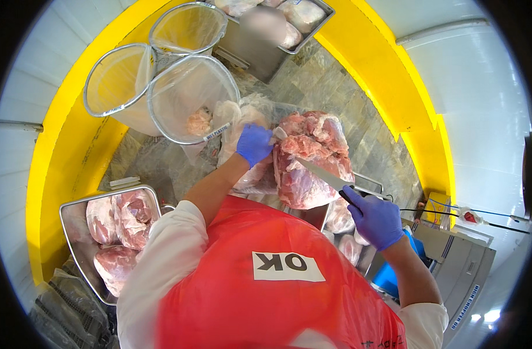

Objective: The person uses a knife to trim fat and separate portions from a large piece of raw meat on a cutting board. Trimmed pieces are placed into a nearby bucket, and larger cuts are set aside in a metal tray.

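In my right hand point(373, 218), in a blue glove, is a knife point(321, 174) with a black handle. Its long blade points up and left, the tip against or just over a large block of raw meat point(306, 189). My left hand point(255, 144), also blue-gloved, is closed at the block's left edge, beside a small whitish piece point(279, 134). What its fingers grip is not clear. Pale, fatty meat point(243, 119) in clear plastic lies beneath and beyond that hand. Pink, ragged flesh shows on top of the block.
Beyond my left hand are three hoops with clear bags, the nearest hoop point(238, 87) holding pale scraps point(199, 121). Metal bins of meat stand at my left point(66, 250) and far ahead point(321, 36). More meat point(340, 216) lies below the block. Grey equipment point(466, 262) stands right.
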`<state>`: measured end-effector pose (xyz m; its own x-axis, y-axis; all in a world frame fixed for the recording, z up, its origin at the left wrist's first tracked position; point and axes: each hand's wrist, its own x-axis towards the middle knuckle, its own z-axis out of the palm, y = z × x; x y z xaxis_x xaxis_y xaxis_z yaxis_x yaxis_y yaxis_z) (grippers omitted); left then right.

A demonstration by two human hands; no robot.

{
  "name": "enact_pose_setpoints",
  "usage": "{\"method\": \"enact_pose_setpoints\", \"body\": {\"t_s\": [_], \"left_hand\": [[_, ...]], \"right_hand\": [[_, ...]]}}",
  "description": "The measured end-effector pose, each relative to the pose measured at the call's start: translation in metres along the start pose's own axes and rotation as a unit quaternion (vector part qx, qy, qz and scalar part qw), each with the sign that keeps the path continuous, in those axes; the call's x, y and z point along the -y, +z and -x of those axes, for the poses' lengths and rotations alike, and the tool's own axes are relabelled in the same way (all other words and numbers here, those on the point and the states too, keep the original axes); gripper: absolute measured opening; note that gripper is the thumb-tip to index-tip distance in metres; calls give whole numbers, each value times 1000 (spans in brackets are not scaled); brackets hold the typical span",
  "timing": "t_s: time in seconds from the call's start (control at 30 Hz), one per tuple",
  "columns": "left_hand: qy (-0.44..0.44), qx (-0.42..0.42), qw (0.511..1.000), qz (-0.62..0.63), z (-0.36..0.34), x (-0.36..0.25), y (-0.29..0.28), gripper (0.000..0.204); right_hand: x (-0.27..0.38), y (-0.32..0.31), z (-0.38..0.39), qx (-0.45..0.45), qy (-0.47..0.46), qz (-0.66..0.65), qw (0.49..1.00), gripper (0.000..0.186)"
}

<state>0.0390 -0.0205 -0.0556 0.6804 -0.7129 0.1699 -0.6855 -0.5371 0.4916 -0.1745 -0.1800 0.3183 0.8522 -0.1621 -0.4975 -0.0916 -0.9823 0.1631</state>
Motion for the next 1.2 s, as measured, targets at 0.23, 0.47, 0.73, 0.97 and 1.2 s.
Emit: {"method": "enact_pose_setpoints", "body": {"t_s": [0.23,0.47,0.73,0.97,1.2], "left_hand": [[-117,-5,984,137,-18,32,3,44],[-164,-74,952,247,4,54,-16,41],[-139,-62,966,208,94,72,-14,71],[-173,213,961,14,42,-9,-75,131],[-179,142,970,-86,45,-8,-17,109]], "right_hand": [[69,-36,-26,47,14,80,996,32],[68,-13,-77,112,39,57,991,34],[64,1,-66,48,50,10,998,37],[54,23,-44,28,109,-51,992,43],[5,16,18,5,166,-225,960,52]]}}
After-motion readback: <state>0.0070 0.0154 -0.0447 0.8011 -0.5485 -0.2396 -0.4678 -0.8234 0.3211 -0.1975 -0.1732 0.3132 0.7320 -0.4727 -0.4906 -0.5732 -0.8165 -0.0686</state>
